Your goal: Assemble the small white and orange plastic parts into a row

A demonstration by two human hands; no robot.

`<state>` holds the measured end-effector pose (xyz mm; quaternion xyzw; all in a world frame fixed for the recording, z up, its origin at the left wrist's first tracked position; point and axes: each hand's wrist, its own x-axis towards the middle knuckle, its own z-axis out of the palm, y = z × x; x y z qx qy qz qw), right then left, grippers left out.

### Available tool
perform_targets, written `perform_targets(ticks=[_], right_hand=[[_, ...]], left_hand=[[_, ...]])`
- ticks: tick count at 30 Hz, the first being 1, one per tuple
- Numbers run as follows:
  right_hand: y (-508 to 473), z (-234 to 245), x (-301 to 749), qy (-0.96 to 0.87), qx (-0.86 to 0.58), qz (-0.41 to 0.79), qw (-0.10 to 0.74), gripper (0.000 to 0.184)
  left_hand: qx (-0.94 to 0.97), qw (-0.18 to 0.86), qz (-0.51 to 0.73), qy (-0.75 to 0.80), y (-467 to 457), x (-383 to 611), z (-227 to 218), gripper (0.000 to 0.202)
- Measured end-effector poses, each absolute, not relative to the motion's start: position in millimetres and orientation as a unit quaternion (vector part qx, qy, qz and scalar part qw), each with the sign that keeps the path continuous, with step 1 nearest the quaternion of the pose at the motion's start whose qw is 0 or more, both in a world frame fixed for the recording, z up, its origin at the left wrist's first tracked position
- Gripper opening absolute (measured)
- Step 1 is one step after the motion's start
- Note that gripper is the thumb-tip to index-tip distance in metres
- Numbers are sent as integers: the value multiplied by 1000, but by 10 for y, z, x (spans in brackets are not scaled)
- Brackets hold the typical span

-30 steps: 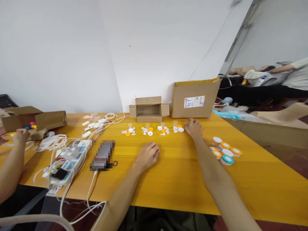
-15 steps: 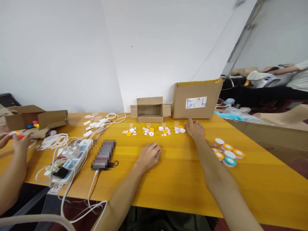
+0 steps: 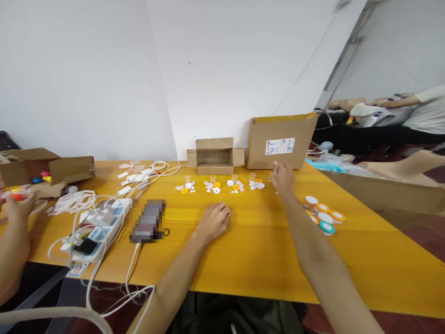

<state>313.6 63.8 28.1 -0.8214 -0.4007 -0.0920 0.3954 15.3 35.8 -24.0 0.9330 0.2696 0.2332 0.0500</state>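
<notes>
My left hand [image 3: 213, 219] rests on the table with its fingers curled together, and nothing shows in it. Farther out, my right hand [image 3: 283, 179] is closed, index finger and thumb near each other; anything inside is hidden. Beside its fingers sits a small clear piece [image 3: 270, 178], partly covered. To its left runs a row of small groups, each with a clear cup [image 3: 252, 176], white discs [image 3: 260, 185], an orange ring-like part [image 3: 235, 187] and white dotted pieces [image 3: 241, 188]. Round containers with orange, white and teal lids [image 3: 327, 227] stand together right of my right forearm.
An open cardboard box [image 3: 214, 169] and a large closed carton [image 3: 274, 160] stand against the wall. Left lie a power strip [image 3: 116, 227] with tangled cables, a blurred-out phone [image 3: 149, 220] and white straps [image 3: 74, 202]. Another person's hand [image 3: 19, 208] holds something orange at far left.
My right hand has lifted and drawn its fingers in, uncovering a small clear piece beside it. My left hand stays in place. The whole view has shifted slightly.
</notes>
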Motion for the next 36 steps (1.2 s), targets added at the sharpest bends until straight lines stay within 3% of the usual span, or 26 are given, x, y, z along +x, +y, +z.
perform_targets(ticks=[4, 7, 11, 17, 20, 24, 34, 36], right_hand=[[781, 409, 3217, -257, -754, 25, 604, 55], [841, 497, 3296, -217, -749, 60, 623, 66], [723, 465, 3248, -197, -760, 68, 616, 50], [378, -36, 2744, -194, -788, 60, 582, 34], [285, -205, 2588, -256, -850, 39, 458, 30], [249, -197, 2668, -311, -874, 62, 368, 29], [120, -97, 2835, -480, -814, 31, 327, 21], [-29, -145, 2722, -544, -797, -26, 263, 21]], left_hand=[[931, 57, 235, 275, 366, 147, -241, 18], [929, 54, 251, 267, 373, 144, -236, 17], [930, 49, 251, 263, 376, 148, -210, 19], [929, 50, 253, 265, 370, 140, -173, 18], [928, 52, 250, 272, 372, 128, -171, 18], [924, 53, 255, 279, 378, 122, -163, 19], [922, 72, 250, 287, 419, 112, -155, 20], [923, 70, 249, 286, 428, 115, -158, 20]])
